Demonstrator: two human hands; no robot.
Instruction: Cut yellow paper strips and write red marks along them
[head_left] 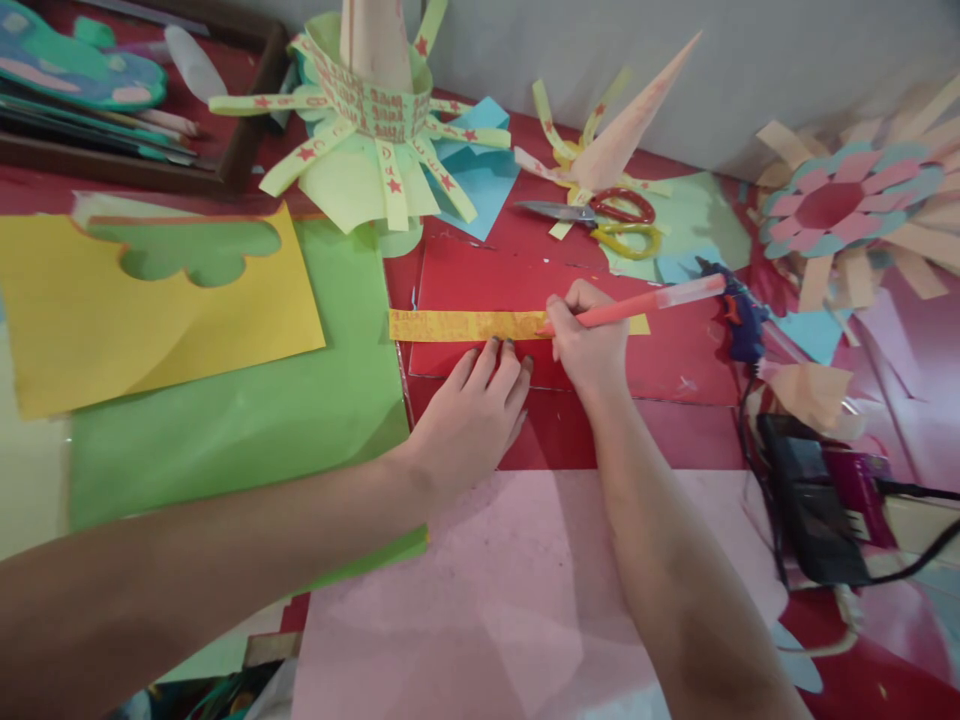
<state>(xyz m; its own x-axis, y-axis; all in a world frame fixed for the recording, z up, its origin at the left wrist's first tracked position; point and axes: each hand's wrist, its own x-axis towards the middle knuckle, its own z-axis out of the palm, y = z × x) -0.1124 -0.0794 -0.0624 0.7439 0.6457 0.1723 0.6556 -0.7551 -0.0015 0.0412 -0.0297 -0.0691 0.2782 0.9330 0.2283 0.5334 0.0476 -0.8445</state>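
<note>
A narrow yellow paper strip (442, 325) with reddish writing along its left and middle part lies across a red sheet (480, 272). My right hand (591, 340) is closed round an orange-red pen (637, 305), its tip touching the strip near the middle. Just left of it, my left hand (484, 400) rests with fingertips on the strip's lower edge, fingers spread a little and holding nothing. The strip's right end shows beyond my right hand; the part under that hand is hidden.
Scissors (626, 225) lie behind the strip. Paper cone crafts (375, 110) stand at the back, beside a brown tray (247, 110). Yellow (172, 340) and green sheets (247, 440) lie left. A glue gun (742, 320) and a black device (814, 500) with cables sit right.
</note>
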